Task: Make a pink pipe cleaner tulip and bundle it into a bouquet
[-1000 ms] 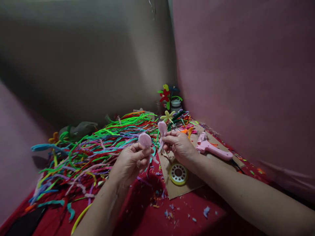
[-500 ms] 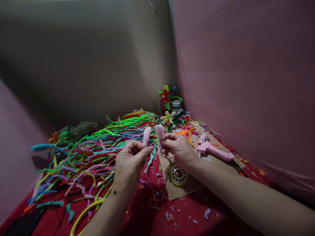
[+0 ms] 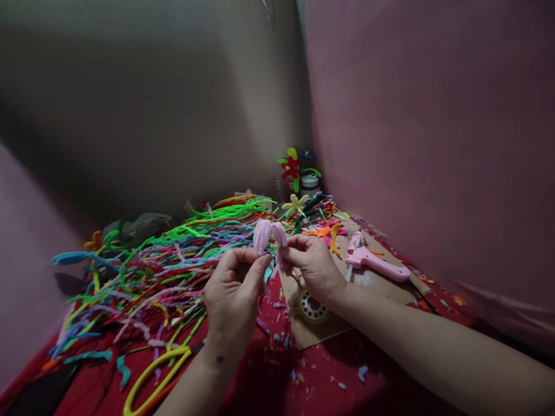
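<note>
My left hand [image 3: 234, 292] pinches the stem of a pale pink pipe-cleaner petal [image 3: 261, 234] between thumb and fingers. My right hand [image 3: 313, 264] pinches a second pink petal [image 3: 280, 233] the same way. The two petals stand upright and touch side by side above the red table [image 3: 321, 381]. Both hands hover just in front of a big heap of coloured pipe cleaners [image 3: 173, 254].
A pink glue gun [image 3: 376, 263] lies on a cardboard sheet [image 3: 321, 332] at right, with a yellow tape roll [image 3: 312, 306] under my right wrist. Yellow-handled scissors [image 3: 151, 375] lie near left. Pipe-cleaner flowers and a small jar [image 3: 309, 184] stand in the far corner. Walls close in on three sides.
My hands have come closer together, bringing the two pink petals from apart to touching. The left petal turned from flat-on to upright. The view shifted slightly, showing more of the scissors.
</note>
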{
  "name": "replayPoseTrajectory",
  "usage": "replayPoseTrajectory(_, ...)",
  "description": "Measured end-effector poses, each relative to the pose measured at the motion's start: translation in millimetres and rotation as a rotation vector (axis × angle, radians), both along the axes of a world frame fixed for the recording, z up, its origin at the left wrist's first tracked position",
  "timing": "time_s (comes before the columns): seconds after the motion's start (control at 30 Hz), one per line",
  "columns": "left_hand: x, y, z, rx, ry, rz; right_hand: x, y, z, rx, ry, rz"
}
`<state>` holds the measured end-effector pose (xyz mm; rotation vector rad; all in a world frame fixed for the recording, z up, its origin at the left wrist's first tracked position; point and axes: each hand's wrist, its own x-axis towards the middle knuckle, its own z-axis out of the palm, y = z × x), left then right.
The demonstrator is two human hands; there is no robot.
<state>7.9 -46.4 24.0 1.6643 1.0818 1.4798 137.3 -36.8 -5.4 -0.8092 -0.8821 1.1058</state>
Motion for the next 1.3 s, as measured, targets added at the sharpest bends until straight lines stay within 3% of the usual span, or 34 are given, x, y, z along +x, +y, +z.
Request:
replayPoseTrajectory(0.3, 11.2, 0.2, -6.9, -0.022, -0.117, -0.058, -7.7, -0.9, -4.9, 0.0, 0.116, 0.045)
replayPoseTrajectory(0.53, 11.7, 5.7, -15.2, -0.035, -0.065, -0.111, -11.1, -6.1, -4.0, -0.037, 0.142, 0.061)
replayPoseTrajectory(0.87, 9.1, 14.5, -2.6, -0.297, -0.14, -0.121, -9.7, -8.0, -0.1, -0.035, 0.11, 0.059)
replayPoseTrajectory(1.07, 9.0, 11.8, -10.4, -0.148, -0.018, -0.043, -8.9, -6.8, -0.9, -0.041, 0.076, 0.054)
replayPoseTrajectory(1.3, 7.4, 7.2, -15.9, -0.032, 0.119, -0.044, -7.7, -5.1, -4.5, -0.035, 0.056, 0.052)
